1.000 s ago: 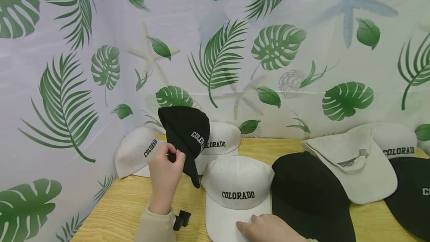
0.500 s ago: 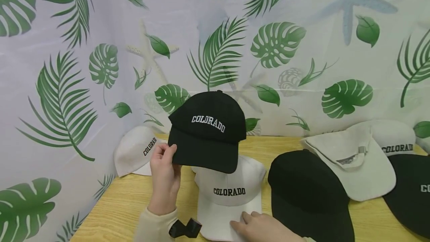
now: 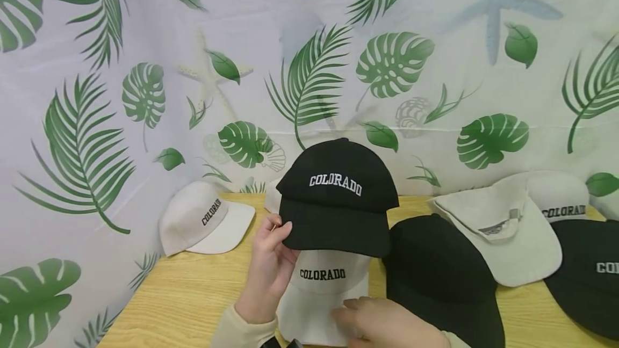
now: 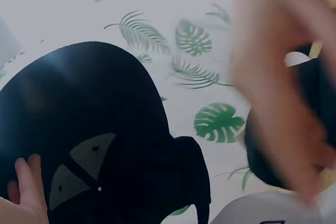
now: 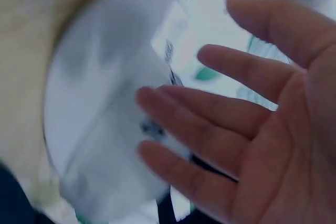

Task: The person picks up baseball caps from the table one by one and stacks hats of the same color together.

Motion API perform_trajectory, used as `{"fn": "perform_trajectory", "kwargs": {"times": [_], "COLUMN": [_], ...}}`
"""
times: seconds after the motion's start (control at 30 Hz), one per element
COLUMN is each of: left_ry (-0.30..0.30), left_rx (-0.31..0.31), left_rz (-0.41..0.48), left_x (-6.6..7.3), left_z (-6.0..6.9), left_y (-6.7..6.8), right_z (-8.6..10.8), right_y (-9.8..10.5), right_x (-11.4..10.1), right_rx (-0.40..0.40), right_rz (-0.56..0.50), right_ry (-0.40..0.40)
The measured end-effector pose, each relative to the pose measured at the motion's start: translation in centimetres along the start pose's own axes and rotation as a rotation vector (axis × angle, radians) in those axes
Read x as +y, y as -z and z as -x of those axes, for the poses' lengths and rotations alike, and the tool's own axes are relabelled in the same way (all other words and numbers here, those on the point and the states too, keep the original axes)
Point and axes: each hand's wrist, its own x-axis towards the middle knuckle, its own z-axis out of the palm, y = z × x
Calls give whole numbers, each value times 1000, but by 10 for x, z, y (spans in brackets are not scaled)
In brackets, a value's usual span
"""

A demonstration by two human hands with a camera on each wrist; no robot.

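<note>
A black baseball cap (image 3: 338, 192) with white COLORADO lettering is held up facing the head camera. My left hand (image 3: 271, 270) pinches its brim at the left edge, thumb on top. The left wrist view shows the cap's dark underside (image 4: 89, 98) and my left fingers (image 4: 31, 184) against the brim. Below and behind it lies a white COLORADO cap (image 3: 314, 310), its crown partly hidden. Over that cap's brim is my right hand (image 3: 387, 321), blurred. In the right wrist view its fingers (image 5: 205, 124) are spread and grip nothing; whether they touch the brim I cannot tell.
Another white cap (image 3: 193, 222) sits at the table's back left. A black cap (image 3: 440, 273) lies close right of the middle one. Further right are an overturned beige cap (image 3: 503, 224), a white cap (image 3: 563, 192) and a black cap (image 3: 585, 278). Leaf-printed cloth (image 3: 329, 58) hangs behind.
My left hand has carried the black cap rightward from the back left and turned its front to the camera. The middle white cap has shifted slightly left, and my right hand has moved off its earlier spot.
</note>
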Motion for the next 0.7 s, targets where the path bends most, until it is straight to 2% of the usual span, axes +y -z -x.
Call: {"fn": "perform_trajectory", "kwargs": {"times": [0.1,0.17,0.33,0.47,0.57,0.7], "left_ry": [27,51,127,192,235,296], "left_rx": [-47,-61,-86,-135,-167,-185], "left_rz": [-25,-46,-81,-65,-48,-38], "left_x": [-6,-11,-24,-37,-47,-62], "left_z": [4,6,12,15,16,19], "left_y": [-4,-7,-16,-22,-26,-32], "right_z": [16,28,62,88,107,133], "right_y": [13,22,40,47,54,58], "right_x": [9,18,48,77,98,132], "right_rx": [213,338,482,645,698,657], "right_rz": [7,10,-67,-16,17,-1], "right_ry": [51,57,-10,-47,-181,-490]}}
